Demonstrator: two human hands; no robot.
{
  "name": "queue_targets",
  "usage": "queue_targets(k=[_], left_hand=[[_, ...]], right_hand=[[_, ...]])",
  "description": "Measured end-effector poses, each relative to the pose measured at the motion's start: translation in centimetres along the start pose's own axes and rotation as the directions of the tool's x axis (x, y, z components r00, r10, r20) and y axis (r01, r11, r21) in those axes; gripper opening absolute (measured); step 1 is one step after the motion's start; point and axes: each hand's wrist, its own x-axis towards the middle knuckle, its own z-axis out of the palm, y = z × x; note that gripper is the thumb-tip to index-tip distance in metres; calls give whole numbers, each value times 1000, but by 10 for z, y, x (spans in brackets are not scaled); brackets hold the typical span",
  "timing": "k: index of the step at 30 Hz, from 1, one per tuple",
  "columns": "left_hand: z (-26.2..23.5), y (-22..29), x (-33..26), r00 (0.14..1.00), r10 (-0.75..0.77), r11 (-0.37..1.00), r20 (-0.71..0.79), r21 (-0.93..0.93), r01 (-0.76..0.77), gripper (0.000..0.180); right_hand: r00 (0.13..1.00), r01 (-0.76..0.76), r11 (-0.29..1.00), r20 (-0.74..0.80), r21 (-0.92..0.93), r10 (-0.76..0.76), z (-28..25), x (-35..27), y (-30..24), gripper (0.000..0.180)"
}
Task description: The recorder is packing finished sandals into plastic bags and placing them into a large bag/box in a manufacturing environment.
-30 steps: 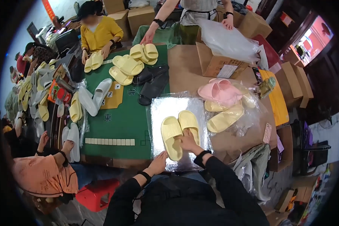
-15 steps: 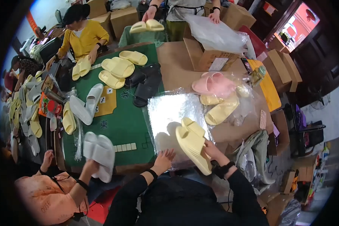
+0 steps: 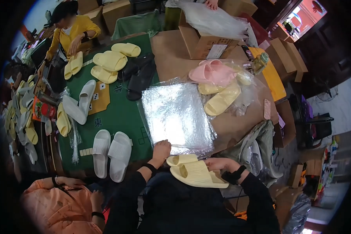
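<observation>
My right hand (image 3: 218, 164) grips a pair of pale yellow slides (image 3: 195, 172) low in front of my body, just past the table's near edge. One slide overlaps the other, soles turned sideways. A stack of shiny clear plastic bags (image 3: 174, 117) lies flat ahead of me. At the stack's near left corner, my left hand (image 3: 161, 151) has its fingers bent together on the edge of a plastic bag. A pair of light grey slides (image 3: 119, 156) rests on the green mat to the left of that hand.
More yellow slides (image 3: 110, 61), black slides (image 3: 141, 80) and white slides (image 3: 82, 107) lie on the green mat (image 3: 105, 136). Bagged pink slides (image 3: 212, 73) are at right, before a cardboard box (image 3: 210, 45). Co-workers sit left, in orange (image 3: 62, 204) and yellow (image 3: 72, 37).
The yellow slides came down toward my body in my right hand. My left hand shifted to the bag stack's edge and its fingers closed. The orange-clad co-worker set the grey slides down.
</observation>
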Motion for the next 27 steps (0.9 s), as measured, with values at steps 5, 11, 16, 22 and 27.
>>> queue_targets(k=[5, 11, 16, 22, 27], left_hand=[[-13, 4, 10, 926, -377, 829, -30, -456, 323, 27], [-26, 13, 13, 940, -342, 770, 5, -572, 283, 23], [-39, 48, 25, 932, -359, 776, -49, -571, 268, 26], [-40, 85, 26, 943, -316, 797, -102, -569, 205, 27], [-35, 105, 19, 939, -278, 925, -201, -320, 205, 29]], right_hand=[[994, -80, 988, 88, 135, 69, -11, 2, -14, 29], [988, -32, 988, -156, -152, 8, -30, 3, 8, 31], [902, 119, 858, -307, -499, -303, -43, 14, 39, 31], [808, -44, 510, -331, -859, -488, -33, 13, 19, 20], [749, -172, 547, -469, -819, -468, -27, 37, 22, 20]])
